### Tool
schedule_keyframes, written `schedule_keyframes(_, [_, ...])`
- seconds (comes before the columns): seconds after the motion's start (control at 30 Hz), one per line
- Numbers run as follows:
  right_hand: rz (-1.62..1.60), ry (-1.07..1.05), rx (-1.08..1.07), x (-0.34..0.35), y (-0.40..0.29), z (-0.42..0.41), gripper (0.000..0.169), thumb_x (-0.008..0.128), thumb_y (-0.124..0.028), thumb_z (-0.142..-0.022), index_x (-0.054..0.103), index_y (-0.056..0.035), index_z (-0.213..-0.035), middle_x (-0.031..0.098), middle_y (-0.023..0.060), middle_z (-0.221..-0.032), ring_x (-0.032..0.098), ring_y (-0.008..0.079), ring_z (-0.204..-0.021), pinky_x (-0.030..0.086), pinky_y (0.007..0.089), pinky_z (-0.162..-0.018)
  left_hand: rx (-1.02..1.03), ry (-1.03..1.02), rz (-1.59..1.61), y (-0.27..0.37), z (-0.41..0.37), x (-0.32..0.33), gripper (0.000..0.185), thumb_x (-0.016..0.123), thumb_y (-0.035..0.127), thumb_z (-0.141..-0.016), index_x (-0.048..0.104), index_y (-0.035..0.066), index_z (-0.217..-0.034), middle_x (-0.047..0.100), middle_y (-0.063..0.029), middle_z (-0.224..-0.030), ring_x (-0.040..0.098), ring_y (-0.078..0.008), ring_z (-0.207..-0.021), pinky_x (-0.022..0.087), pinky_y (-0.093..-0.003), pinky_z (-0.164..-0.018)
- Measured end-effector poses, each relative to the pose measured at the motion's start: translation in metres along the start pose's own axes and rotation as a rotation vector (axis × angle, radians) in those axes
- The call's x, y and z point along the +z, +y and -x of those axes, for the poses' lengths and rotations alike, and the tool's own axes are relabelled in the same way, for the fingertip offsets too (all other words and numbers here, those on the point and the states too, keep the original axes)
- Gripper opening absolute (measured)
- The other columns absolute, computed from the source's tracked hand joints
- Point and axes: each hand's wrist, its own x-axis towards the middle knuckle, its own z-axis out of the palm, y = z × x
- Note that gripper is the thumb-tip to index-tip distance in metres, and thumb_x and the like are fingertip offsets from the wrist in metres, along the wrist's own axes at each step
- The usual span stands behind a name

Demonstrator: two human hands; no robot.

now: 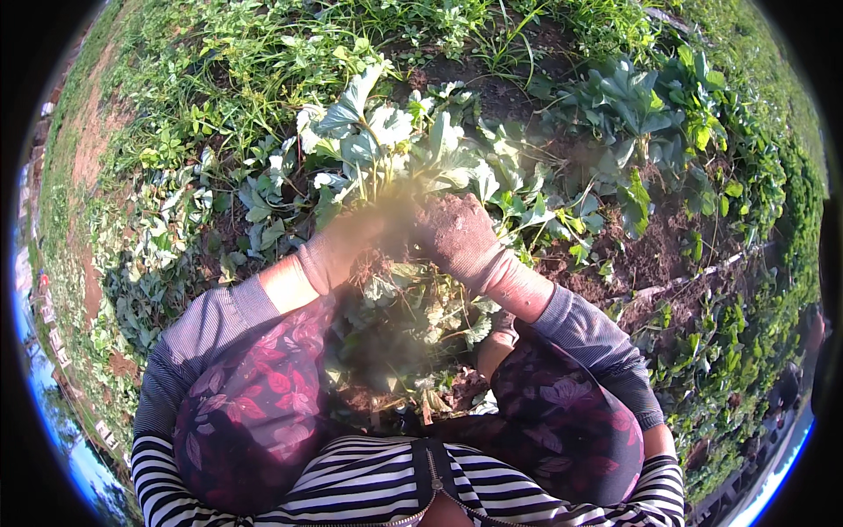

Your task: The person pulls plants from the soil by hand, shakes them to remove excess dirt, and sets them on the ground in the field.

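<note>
Both of my hands wear soil-stained knit gloves and meet in front of my knees. My left hand is at the base of a bunch of leafy green plants; a blurred patch covers its fingers. Right beside it, my right hand is curled, its knuckles caked with soil, at the same stems. The leaves fan out upward beyond both hands. Soil-covered roots show just below them. How each hand grips the stems is hidden by the blur.
Cut or uprooted foliage lies at the left. A leafy plant stands at the upper right, near bare brown soil and a pale strip. Grass and weeds grow beyond. More leaves lie between my knees.
</note>
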Motion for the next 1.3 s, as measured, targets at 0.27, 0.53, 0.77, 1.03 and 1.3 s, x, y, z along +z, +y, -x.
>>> schedule_keyframes(0.27, [-0.054,0.034,-0.036,0.007,0.001,0.014,0.029,0.066,-0.026,-0.082,0.064,-0.0118,-0.107,0.061,0.0065,-0.070,0.061,0.0291,-0.064,0.048,0.0427,-0.061,-0.038,0.057,-0.007,-0.018,-0.014,-0.014,0.031,0.069,0.023,-0.093,0.069,0.000,-0.114,0.070,-0.0073,-0.109,0.068,-0.0175,-0.097,0.055,-0.0329,-0.087])
schedule_keyframes(0.53, [-0.437,-0.294,-0.256,0.022,-0.049,0.046,0.019,0.062,-0.030,-0.092,0.062,-0.0115,-0.099,0.060,0.0137,-0.065,0.064,0.0371,-0.066,0.050,0.0478,-0.060,0.178,0.059,0.157,0.009,0.007,-0.108,0.028,0.055,0.025,-0.101,0.064,0.003,-0.115,0.070,-0.0065,-0.105,0.067,-0.0203,-0.100,0.054,-0.0352,-0.088])
schedule_keyframes(0.77, [-0.525,-0.393,0.099,0.011,-0.021,0.067,0.052,0.072,-0.005,-0.088,0.055,-0.0075,-0.137,0.067,0.0128,-0.097,0.063,0.0175,-0.076,0.053,0.0305,-0.070,0.683,0.551,-0.595,0.011,0.233,-0.227,0.036,0.046,0.024,-0.106,0.058,0.004,-0.132,0.060,-0.0102,-0.134,0.058,-0.0226,-0.122,0.043,-0.0371,-0.107])
schedule_keyframes(1.03, [-0.214,-0.286,0.129,-0.007,0.034,0.083,0.046,0.067,-0.008,-0.085,0.060,-0.0095,-0.130,0.071,0.0155,-0.086,0.068,0.0278,-0.075,0.053,0.0398,-0.072,0.932,1.524,-0.382,-0.126,0.497,-0.265,0.024,0.067,0.021,-0.096,0.063,0.005,-0.114,0.070,-0.0052,-0.093,0.064,-0.0114,-0.070,0.050,-0.0274,-0.057])
schedule_keyframes(1.3, [-0.351,-0.501,0.432,-0.049,-0.009,0.072,0.051,0.068,-0.007,-0.083,0.059,-0.0105,-0.134,0.072,0.0081,-0.102,0.065,0.0161,-0.082,0.053,0.0312,-0.078,-0.716,1.373,-1.092,-0.340,0.475,-0.302,0.046,0.070,0.041,-0.082,0.068,0.002,-0.105,0.066,-0.0227,-0.116,0.065,-0.0408,-0.104,0.053,-0.0475,-0.087])
